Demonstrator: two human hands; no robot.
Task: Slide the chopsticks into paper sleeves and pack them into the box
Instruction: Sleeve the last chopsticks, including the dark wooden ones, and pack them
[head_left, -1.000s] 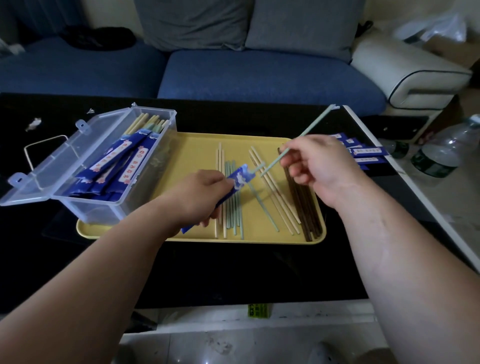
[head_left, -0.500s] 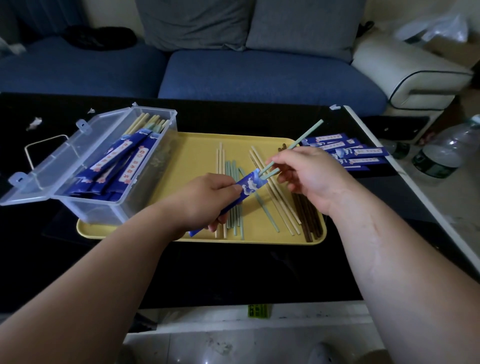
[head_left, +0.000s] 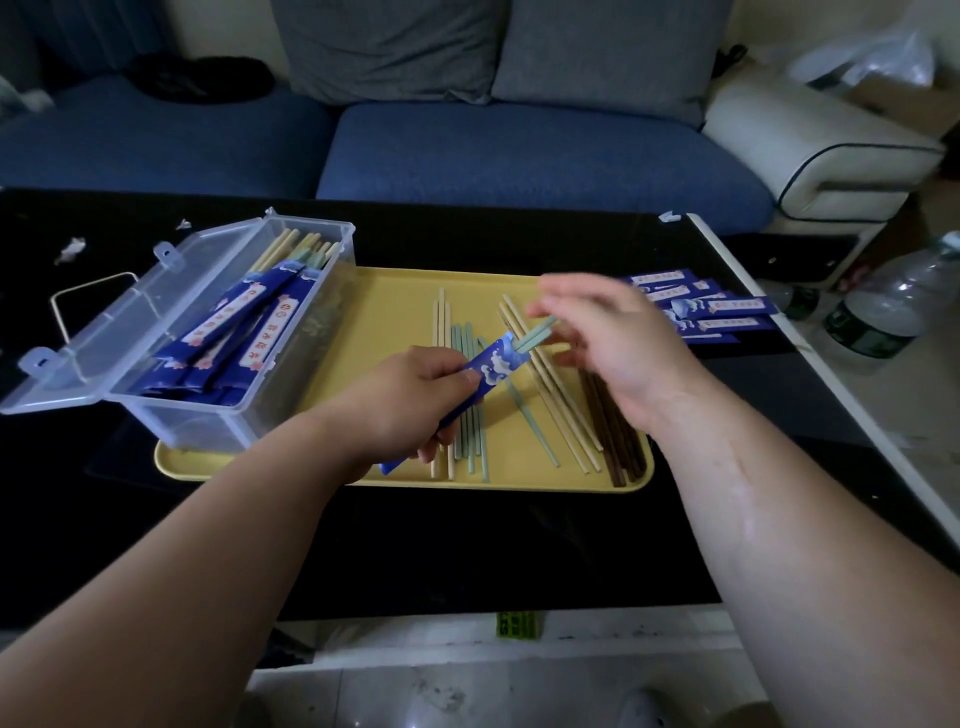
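We look down on a black surface (head_left: 467, 551) before a blue sofa (head_left: 519, 150), a yellow tray (head_left: 395, 317) at its middle, a clear box (head_left: 171, 421) at the tray's left end and spare sleeves (head_left: 711, 306) just right of it. Above the tray our left hand (head_left: 410, 400) pinches a blue sleeve (head_left: 493, 364) with green chopsticks (head_left: 535, 338) poking out. Our right hand (head_left: 618, 348) hovers loose-fingered and blurred at their ends, and we cannot tell if it touches them.

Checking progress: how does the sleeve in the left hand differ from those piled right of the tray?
The held sleeve has green chopsticks poking from its mouth; the piled sleeves look flat and empty. The left hand grips the held sleeve above the tray; the piled sleeves lie on the black table. Both are blue.
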